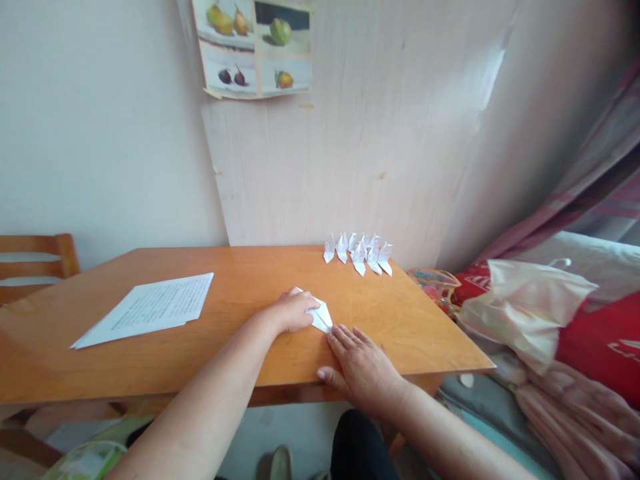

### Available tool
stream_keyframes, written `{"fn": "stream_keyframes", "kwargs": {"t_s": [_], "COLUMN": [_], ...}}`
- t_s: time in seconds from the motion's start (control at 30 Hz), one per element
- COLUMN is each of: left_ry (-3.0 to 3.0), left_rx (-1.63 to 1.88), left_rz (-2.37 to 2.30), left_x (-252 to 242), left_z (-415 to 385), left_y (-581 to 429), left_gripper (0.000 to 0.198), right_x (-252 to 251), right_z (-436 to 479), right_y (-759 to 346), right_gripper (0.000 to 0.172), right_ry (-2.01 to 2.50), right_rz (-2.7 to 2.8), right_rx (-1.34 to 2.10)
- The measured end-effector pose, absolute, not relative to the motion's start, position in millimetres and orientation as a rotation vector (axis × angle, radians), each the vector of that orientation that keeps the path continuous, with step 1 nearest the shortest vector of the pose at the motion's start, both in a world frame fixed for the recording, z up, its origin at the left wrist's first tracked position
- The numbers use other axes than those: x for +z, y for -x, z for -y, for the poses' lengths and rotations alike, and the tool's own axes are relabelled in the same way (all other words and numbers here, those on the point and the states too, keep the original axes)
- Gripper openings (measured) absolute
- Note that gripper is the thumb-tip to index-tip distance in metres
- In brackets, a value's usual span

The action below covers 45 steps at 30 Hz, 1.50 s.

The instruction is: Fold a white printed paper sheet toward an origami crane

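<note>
A small piece of white folded paper [321,319] lies on the wooden table, its pointed corner toward me. My left hand [296,311] is closed over the paper's left part and holds it against the tabletop, hiding some of it. My right hand [363,365] rests at the near corner, fingers stretched out and thumb spread apart, with the fingertips touching the paper's tip. Several folded white paper figures [359,257] stand grouped at the table's back right.
A stack of printed sheets [155,307] lies on the left of the table [240,267]. A wooden chair [65,257] stands at far left. Bags and cloth [530,300] are piled beyond the right edge. A wall with fruit pictures [255,50] rises behind.
</note>
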State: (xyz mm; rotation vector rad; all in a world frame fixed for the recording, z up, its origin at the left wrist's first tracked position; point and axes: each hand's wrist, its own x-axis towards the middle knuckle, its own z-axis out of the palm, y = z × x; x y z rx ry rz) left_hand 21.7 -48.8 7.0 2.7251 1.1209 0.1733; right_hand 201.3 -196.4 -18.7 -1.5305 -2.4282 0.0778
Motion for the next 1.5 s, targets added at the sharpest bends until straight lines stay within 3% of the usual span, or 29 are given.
{"fn": "stream_keyframes", "kwargs": {"t_s": [0.27, 0.4, 0.57, 0.73, 0.83, 0.97, 1.13, 1.27, 1.5], "left_ry": [-2.766, -2.734, -2.744, -2.733, -2.716, -2.683, -2.543, -2.048, -1.298], "left_rx": [0.274, 0.375, 0.424, 0.496, 0.545, 0.587, 0.848, 1.028, 0.901], "left_rz": [-1.237, -1.294, -1.353, -1.356, -1.348, -1.293, -1.321, -1.306, -0.859], "left_x": [-4.5, -10.9, -12.5, -13.9, -16.3, -15.8, -7.2, 0.1, 4.1], "left_z": [113.4, 149.4, 183.0, 200.5, 207.6, 216.4, 225.2, 234.8, 272.8], "left_y": [-8.3, -1.1, -4.0, -11.2, -12.0, -7.1, 8.2, 21.9, 33.6], "left_gripper": [0.04, 0.043, 0.041, 0.039, 0.037, 0.036, 0.035, 0.037, 0.039], "right_x": [-22.0, -44.5, -75.9, -74.7, -67.3, -61.1, -53.0, -41.3, -31.0], "right_z": [243.6, 267.9, 265.1, 253.1, 249.5, 246.2, 247.7, 254.0, 260.7], "right_y": [-213.3, -207.8, -184.7, -160.2, -149.4, -143.2, -154.7, -170.5, -174.1], "right_gripper": [0.028, 0.035, 0.048, 0.058, 0.058, 0.046, 0.038, 0.04, 0.037], "right_ry": [1.282, 1.314, 1.294, 1.185, 1.144, 1.168, 1.177, 1.062, 0.843], "right_rz": [1.982, 1.793, 1.364, 0.994, 0.929, 0.925, 1.102, 1.37, 1.576], "right_rx": [0.189, 0.449, 1.079, 1.436, 1.478, 1.404, 1.36, 1.426, 1.596]}}
